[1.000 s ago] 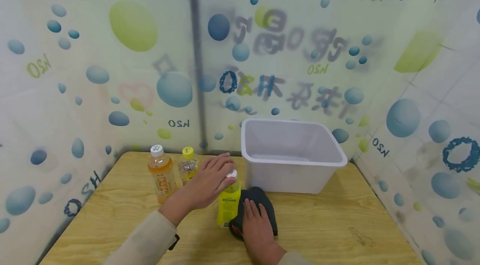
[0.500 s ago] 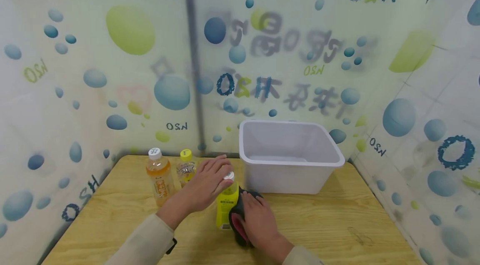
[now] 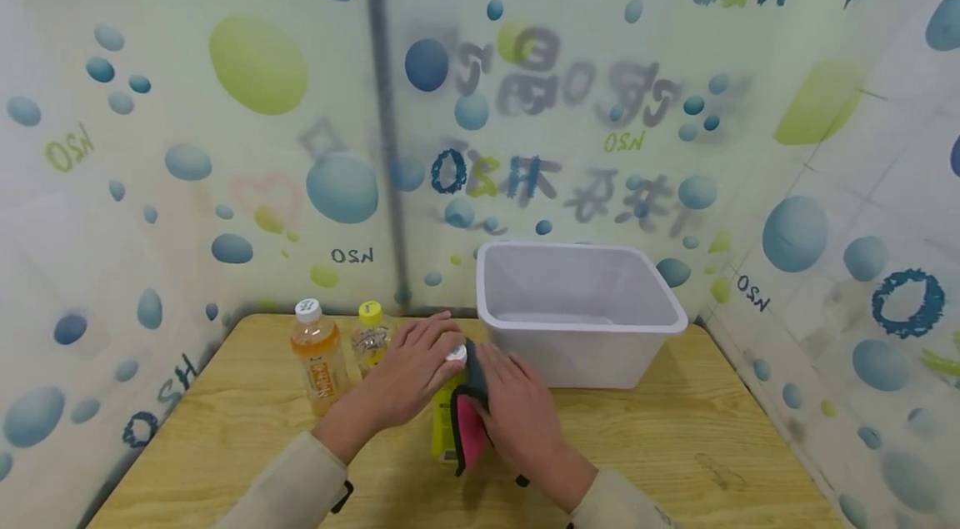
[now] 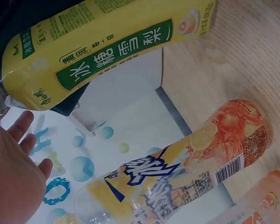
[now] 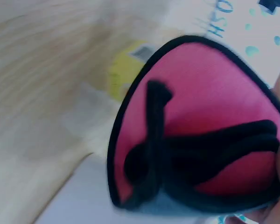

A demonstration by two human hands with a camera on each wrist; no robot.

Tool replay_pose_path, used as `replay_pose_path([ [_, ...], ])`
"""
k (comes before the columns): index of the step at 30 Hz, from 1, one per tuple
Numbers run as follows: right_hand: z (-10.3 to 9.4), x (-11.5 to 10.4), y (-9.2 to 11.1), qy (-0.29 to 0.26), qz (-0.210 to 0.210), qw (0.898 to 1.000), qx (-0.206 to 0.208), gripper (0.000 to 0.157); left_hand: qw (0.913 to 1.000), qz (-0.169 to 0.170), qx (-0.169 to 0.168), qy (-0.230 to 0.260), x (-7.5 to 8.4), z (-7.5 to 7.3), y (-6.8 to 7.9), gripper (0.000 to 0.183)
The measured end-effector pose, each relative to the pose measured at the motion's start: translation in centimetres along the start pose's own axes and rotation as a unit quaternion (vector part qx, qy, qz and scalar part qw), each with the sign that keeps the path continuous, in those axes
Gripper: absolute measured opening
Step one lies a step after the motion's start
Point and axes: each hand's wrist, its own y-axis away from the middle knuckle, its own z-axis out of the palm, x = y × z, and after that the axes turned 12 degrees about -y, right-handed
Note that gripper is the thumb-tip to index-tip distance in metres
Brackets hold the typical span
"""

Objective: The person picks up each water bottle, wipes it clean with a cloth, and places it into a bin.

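- The right hand (image 3: 525, 408) holds the pouch (image 3: 472, 433) between thumb and fingers, 4 fingers along its dark outer side; the left hand (image 3: 405, 366) is at the yellow bottle's white cap, but I cannot tell whether it pinches it.
- The pouch, pink inside with black edging, stands up against the right side of the yellow bottle (image 3: 444, 421), covering part of it.
- The yellow bottle stands upright between the 2 hands.
- Left of it are 2 more upright bottles: the yellow-capped bottle (image 3: 371, 337), its lower part hidden by the left arm, and just beside it the orange bottle (image 3: 321, 354), white-capped.
- The bin (image 3: 577, 354), pale and open-topped, sits close behind the right hand.
- All stand on 1 wooden table (image 3: 675, 446), before a bubble-printed curtain (image 3: 270, 62).
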Motion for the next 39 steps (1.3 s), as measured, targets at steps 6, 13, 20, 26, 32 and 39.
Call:
replay_pose_path([
  [6, -0.5, -1.0, -0.7, 0.02, -0.008, 1.0, -0.006, 0.077, 0.9999, 0.0, 0.009, -0.009, 0.1, 0.0, 0.1, 0.036],
  [13, 0.4, -1.5, -0.3, 0.018, 0.011, 1.0, -0.014, 0.087, 1.0, -0.004, 0.005, -0.005, 0.2, 0.1, 0.2, 0.035],
  [20, 0.3, -1.2, 0.5, 0.061, 0.025, 0.996, -0.052, 0.087, 0.9999, -0.006, -0.001, 0.009, 0.1, 0.3, 0.0, 0.039],
  [26, 0.9, -0.8, 0.9, 0.055, 0.03, 0.995, -0.072, 0.088, 0.9998, -0.008, -0.004, 0.018, 0.0, 0.2, 0.2, 0.041],
  [32, 3.0, -0.5, 1.5, 0.061, 0.047, 0.991, -0.11, 0.081, 0.9998, -0.012, -0.003, 0.017, -0.1, 0.0, 0.4, 0.039],
  [39, 6.4, 0.0, 2.8, 0.069, 0.065, 0.979, -0.182, 0.067, 0.9999, -0.009, -0.002, 0.014, 0.1, 0.1, 0.2, 0.039],
])
